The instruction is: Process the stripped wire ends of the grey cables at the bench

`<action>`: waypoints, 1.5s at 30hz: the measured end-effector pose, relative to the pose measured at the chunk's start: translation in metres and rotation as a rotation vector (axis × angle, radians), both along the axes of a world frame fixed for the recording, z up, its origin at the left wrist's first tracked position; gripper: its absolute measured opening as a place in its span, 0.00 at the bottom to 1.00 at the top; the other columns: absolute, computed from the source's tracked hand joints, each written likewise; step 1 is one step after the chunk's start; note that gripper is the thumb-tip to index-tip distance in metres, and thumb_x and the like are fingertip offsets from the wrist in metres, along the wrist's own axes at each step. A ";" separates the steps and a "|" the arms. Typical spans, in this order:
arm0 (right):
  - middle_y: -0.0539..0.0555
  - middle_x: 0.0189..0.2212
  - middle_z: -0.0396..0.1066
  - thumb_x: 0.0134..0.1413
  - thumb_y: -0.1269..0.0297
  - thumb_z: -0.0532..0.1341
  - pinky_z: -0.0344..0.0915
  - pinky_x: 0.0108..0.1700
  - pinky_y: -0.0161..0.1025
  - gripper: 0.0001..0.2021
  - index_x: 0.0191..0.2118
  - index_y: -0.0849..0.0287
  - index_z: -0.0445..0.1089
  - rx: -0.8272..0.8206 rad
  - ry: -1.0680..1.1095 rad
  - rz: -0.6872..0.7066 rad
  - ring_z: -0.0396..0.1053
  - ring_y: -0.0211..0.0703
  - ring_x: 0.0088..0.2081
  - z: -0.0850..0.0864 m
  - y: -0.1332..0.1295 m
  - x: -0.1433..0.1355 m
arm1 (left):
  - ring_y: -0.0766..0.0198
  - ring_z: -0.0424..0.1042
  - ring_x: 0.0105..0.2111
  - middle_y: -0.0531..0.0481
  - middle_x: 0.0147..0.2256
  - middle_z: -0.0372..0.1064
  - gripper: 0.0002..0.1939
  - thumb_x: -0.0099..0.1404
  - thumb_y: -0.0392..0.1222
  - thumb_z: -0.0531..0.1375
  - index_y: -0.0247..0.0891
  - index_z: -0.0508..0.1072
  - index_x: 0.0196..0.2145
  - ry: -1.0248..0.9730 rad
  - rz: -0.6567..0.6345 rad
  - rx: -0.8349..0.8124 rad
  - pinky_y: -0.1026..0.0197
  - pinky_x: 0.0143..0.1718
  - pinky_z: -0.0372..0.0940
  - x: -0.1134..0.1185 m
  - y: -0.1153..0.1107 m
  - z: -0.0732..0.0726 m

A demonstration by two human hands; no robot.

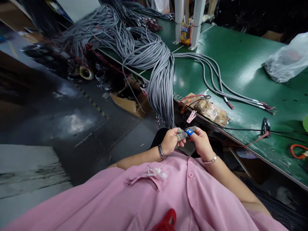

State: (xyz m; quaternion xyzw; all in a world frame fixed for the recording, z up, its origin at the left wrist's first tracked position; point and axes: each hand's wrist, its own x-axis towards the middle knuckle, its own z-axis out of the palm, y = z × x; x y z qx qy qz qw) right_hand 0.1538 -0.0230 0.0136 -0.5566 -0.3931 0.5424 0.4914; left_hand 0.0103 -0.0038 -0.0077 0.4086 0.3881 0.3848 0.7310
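Observation:
My left hand (171,140) and my right hand (200,140) meet in front of my body, their fingertips pinched together. Grey knit covers with yellow edges wrap several fingers, and a blue cover (190,132) sits on my right thumb. Whatever lies between the fingertips, if anything, is too small to tell. Just beyond the hands, a thick bundle of grey cables (161,86) hangs over the table edge. A pink clip (191,117) is at that edge, beside a taped cardboard piece (209,110) with a red and a black wire on it.
Several separate grey cables (218,80) with stripped reddish ends lie on the green table (233,57). A plastic bag (286,59), an orange-handled tool (298,151) and a black clamp-like item (265,128) are to the right. White posts (196,24) rise from the table. A cardboard box (131,101) stands on the floor.

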 end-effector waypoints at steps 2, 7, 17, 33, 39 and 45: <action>0.48 0.24 0.67 0.45 0.56 0.67 0.59 0.27 0.34 0.12 0.29 0.58 0.69 -0.009 0.054 -0.079 0.61 0.34 0.24 -0.001 0.002 0.001 | 0.71 0.66 0.15 0.52 0.20 0.69 0.16 0.55 0.50 0.64 0.34 0.68 0.28 0.007 -0.007 0.003 0.70 0.14 0.51 0.000 -0.002 0.000; 0.44 0.20 0.60 0.45 0.57 0.67 0.58 0.23 0.32 0.12 0.27 0.56 0.64 -0.014 0.259 -0.231 0.54 0.31 0.20 -0.003 0.009 0.013 | 0.72 0.65 0.14 0.52 0.20 0.69 0.16 0.55 0.49 0.65 0.34 0.68 0.26 0.009 -0.026 -0.003 0.70 0.13 0.51 -0.004 -0.006 0.001; 0.52 0.32 0.73 0.49 0.39 0.59 0.65 0.27 0.35 0.23 0.36 0.57 0.70 -0.133 0.349 0.111 0.63 0.34 0.24 0.005 0.041 0.021 | 0.72 0.62 0.12 0.53 0.18 0.68 0.12 0.53 0.44 0.65 0.35 0.67 0.28 -0.158 -0.045 -0.137 0.70 0.12 0.50 -0.009 0.011 0.020; 0.47 0.21 0.67 0.43 0.44 0.68 0.62 0.24 0.32 0.20 0.26 0.59 0.69 -0.008 0.585 -0.103 0.62 0.32 0.22 -0.002 0.059 -0.004 | 0.72 0.59 0.11 0.52 0.16 0.66 0.08 0.49 0.39 0.62 0.34 0.67 0.27 -0.211 -0.121 -0.268 0.71 0.11 0.48 -0.004 0.031 0.027; 0.46 0.20 0.66 0.44 0.47 0.68 0.62 0.24 0.30 0.19 0.28 0.59 0.70 0.009 0.612 -0.140 0.60 0.31 0.21 -0.002 0.060 -0.007 | 0.72 0.59 0.11 0.52 0.16 0.66 0.11 0.48 0.41 0.64 0.33 0.68 0.27 -0.190 -0.132 -0.277 0.71 0.11 0.49 -0.002 0.029 0.020; 0.49 0.25 0.70 0.47 0.38 0.62 0.64 0.25 0.33 0.24 0.30 0.58 0.69 -0.066 0.642 -0.022 0.64 0.33 0.23 -0.001 0.052 0.000 | 0.72 0.59 0.11 0.52 0.16 0.66 0.12 0.49 0.43 0.66 0.34 0.67 0.26 -0.196 -0.103 -0.213 0.70 0.11 0.49 -0.006 0.025 0.019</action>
